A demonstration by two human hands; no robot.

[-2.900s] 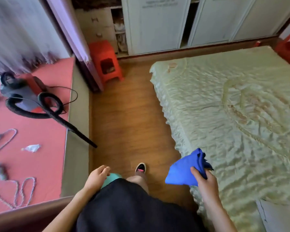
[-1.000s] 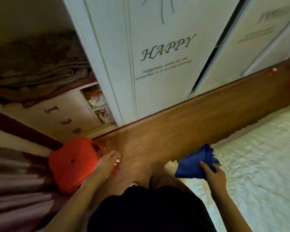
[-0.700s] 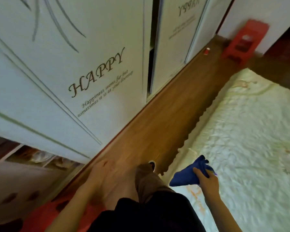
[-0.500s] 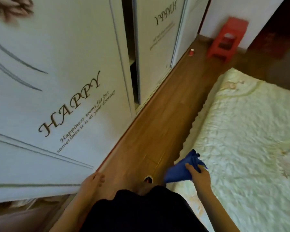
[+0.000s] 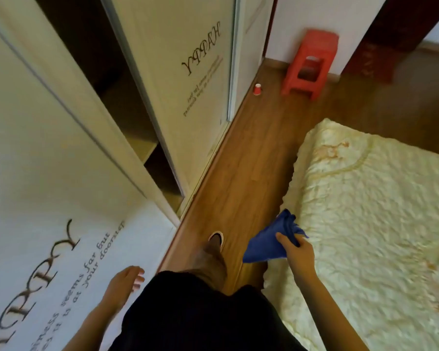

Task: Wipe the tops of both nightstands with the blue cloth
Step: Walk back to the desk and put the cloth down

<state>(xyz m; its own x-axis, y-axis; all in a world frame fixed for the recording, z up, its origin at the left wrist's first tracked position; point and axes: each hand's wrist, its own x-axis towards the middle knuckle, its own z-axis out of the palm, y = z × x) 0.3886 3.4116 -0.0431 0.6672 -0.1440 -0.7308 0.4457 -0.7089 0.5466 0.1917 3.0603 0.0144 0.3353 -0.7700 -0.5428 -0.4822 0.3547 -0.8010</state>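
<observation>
The right hand (image 5: 298, 252) pinches the bunched cloth (image 5: 270, 243) at the bed (image 5: 365, 211) edge, held clear of the floor, probably for carrying. The left hand (image 5: 124, 281) swings empty, fingers loosely spread, on the far side from the bed, beside the wardrobe (image 5: 48, 186). No nightstand shows; the person seems to be walking along the bed towards one.
</observation>
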